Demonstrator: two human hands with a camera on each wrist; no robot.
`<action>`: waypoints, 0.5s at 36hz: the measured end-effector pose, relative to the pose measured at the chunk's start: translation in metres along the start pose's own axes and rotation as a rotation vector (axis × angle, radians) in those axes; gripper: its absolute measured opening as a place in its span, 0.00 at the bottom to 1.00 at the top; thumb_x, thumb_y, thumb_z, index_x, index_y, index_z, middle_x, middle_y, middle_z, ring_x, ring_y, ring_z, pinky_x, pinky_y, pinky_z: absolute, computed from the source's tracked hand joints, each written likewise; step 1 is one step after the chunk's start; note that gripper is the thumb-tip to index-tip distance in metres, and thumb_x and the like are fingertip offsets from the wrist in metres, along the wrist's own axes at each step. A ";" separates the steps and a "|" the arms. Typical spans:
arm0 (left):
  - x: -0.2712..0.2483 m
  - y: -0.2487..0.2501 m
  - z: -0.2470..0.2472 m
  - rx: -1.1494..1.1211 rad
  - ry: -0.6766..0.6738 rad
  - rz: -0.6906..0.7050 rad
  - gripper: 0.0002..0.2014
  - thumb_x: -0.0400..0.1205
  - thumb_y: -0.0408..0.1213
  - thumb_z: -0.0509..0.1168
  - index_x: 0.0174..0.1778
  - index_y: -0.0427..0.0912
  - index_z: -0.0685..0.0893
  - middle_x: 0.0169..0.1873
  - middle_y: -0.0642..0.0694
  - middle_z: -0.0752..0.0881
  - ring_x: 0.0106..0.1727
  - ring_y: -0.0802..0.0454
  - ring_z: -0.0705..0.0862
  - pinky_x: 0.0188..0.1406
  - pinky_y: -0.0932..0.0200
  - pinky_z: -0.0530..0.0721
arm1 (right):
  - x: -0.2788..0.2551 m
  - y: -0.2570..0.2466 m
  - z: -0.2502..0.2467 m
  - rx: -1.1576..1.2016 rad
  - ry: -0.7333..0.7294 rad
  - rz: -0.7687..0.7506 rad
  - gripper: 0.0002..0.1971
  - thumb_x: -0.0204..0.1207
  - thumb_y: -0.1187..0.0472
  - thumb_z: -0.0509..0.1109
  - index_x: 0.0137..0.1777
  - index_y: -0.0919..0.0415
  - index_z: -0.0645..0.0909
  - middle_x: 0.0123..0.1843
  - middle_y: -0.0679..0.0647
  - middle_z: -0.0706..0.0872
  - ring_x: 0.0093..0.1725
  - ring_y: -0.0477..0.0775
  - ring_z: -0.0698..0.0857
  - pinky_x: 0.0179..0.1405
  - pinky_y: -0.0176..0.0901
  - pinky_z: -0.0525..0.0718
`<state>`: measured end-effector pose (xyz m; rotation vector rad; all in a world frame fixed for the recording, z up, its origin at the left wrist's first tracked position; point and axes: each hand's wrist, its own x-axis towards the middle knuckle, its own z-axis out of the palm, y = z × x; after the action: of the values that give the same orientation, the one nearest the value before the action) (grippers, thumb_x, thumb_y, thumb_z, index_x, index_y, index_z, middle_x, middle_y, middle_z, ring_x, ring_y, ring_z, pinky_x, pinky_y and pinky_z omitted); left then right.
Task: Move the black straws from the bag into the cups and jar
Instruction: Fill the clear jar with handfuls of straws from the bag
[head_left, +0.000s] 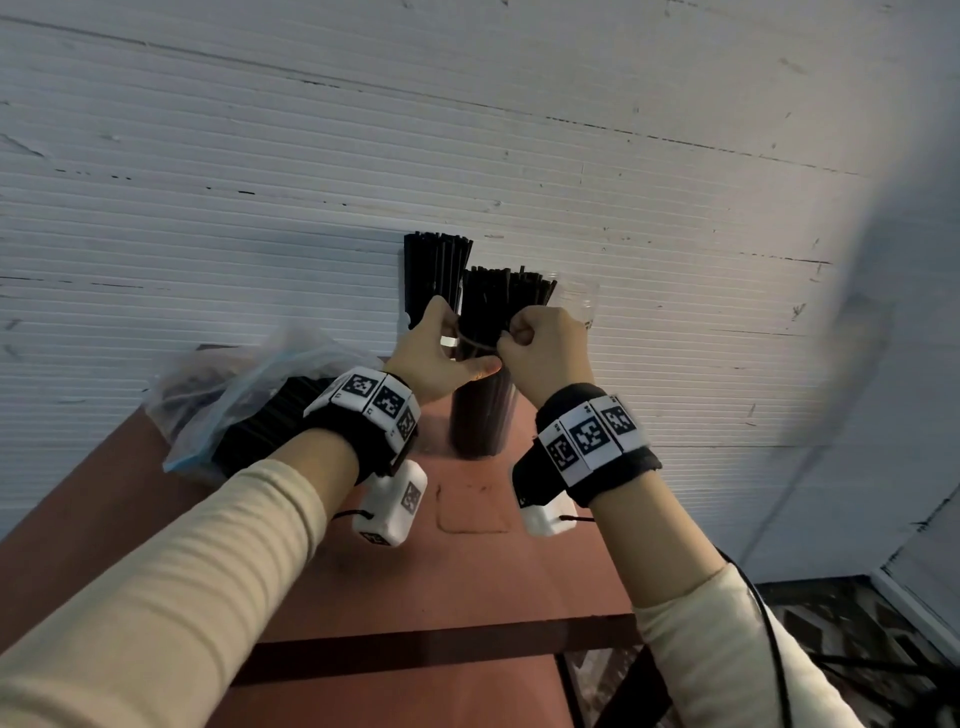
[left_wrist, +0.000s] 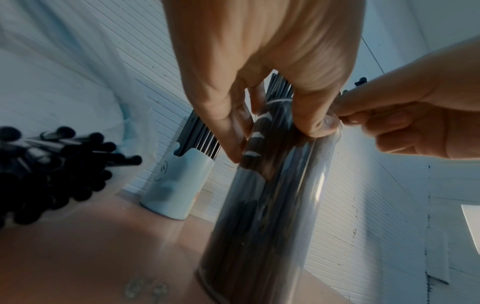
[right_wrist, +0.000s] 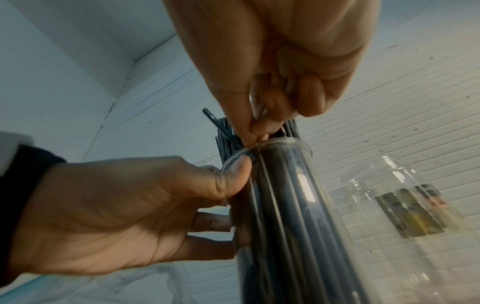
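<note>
A tall clear cup (head_left: 480, 421) packed with black straws (head_left: 504, 296) stands on the reddish table (head_left: 467, 582). My left hand (head_left: 449, 356) grips this cup (left_wrist: 272, 205) just below its rim, thumb in front and fingers behind. At the rim, my right hand (head_left: 511, 340) pinches a thin elastic band (head_left: 475, 343) between thumb and forefinger (right_wrist: 255, 131). Behind the clear cup, a white cup (left_wrist: 179, 185) holds more straws (head_left: 436, 265). An empty clear jar (right_wrist: 405, 205) stands to the right. The plastic bag (head_left: 234, 384) with loose straws (left_wrist: 52, 164) lies at the left.
A white ribbed wall (head_left: 467, 130) rises right behind the cups. The table's front edge (head_left: 441, 639) runs near my forearms, with a dark patterned floor (head_left: 857, 649) beyond its right side. A cable (head_left: 769, 623) hangs from my right wrist.
</note>
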<state>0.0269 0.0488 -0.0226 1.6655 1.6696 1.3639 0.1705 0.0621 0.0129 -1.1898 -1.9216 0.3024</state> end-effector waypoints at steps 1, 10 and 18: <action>0.000 0.000 0.000 0.002 0.000 0.003 0.29 0.66 0.52 0.80 0.54 0.49 0.72 0.54 0.52 0.83 0.52 0.48 0.87 0.56 0.41 0.86 | -0.001 0.000 -0.001 0.015 0.013 0.000 0.09 0.74 0.64 0.70 0.33 0.58 0.78 0.32 0.50 0.80 0.34 0.49 0.79 0.32 0.35 0.72; 0.000 -0.002 0.001 -0.006 0.039 0.030 0.26 0.70 0.46 0.80 0.56 0.46 0.73 0.54 0.51 0.83 0.53 0.49 0.86 0.59 0.48 0.84 | -0.005 -0.001 -0.001 0.078 0.122 0.008 0.06 0.74 0.59 0.73 0.41 0.61 0.88 0.36 0.49 0.86 0.41 0.49 0.84 0.41 0.36 0.76; 0.003 -0.003 0.001 -0.028 0.020 0.037 0.27 0.69 0.46 0.81 0.55 0.46 0.73 0.53 0.51 0.84 0.50 0.49 0.88 0.56 0.47 0.87 | 0.002 0.001 -0.003 -0.004 0.020 -0.010 0.10 0.73 0.64 0.70 0.31 0.59 0.77 0.29 0.49 0.77 0.32 0.49 0.78 0.27 0.32 0.69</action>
<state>0.0259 0.0523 -0.0247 1.6803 1.6313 1.4193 0.1730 0.0635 0.0154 -1.1815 -1.9106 0.2807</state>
